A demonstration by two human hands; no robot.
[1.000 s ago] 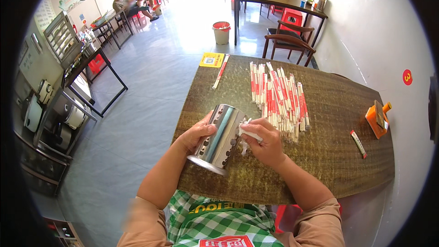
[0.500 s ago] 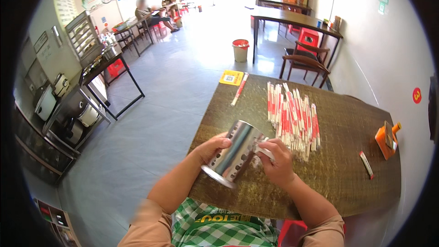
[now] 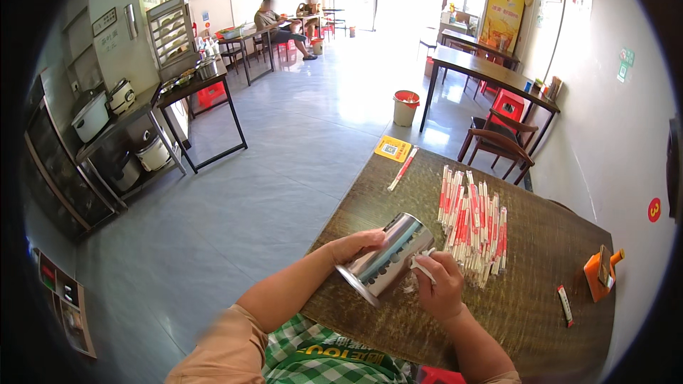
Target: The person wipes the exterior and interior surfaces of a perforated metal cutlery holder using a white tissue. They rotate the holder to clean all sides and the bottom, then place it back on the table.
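My left hand (image 3: 357, 244) is wrapped round the side of a shiny steel utensil holder (image 3: 395, 250), a cylinder with rows of holes. The holder is tilted above the table's near edge, its flared rim toward me at the lower left. Between the fingers of my right hand (image 3: 442, 290) is a crumpled white tissue (image 3: 425, 266), pressed against the holder's right side. Just beyond my right hand lies a loose pile of paper-wrapped chopsticks (image 3: 472, 222) with red and white sleeves. One more wrapped pair of chopsticks (image 3: 403, 168) lies apart, further left.
On the brown wooden table (image 3: 526, 313) are a yellow code card (image 3: 393, 148), a small slim packet (image 3: 565, 306) and an orange container (image 3: 600, 276) near the wall. Beyond stand a chair (image 3: 501, 141), a bin (image 3: 406, 108) and other tables. Two people sit far off.
My view has swung, so the room and table sit further right and lower. The holder has rolled slightly in my left hand, showing different holes. My right hand with the tissue stays against its side.
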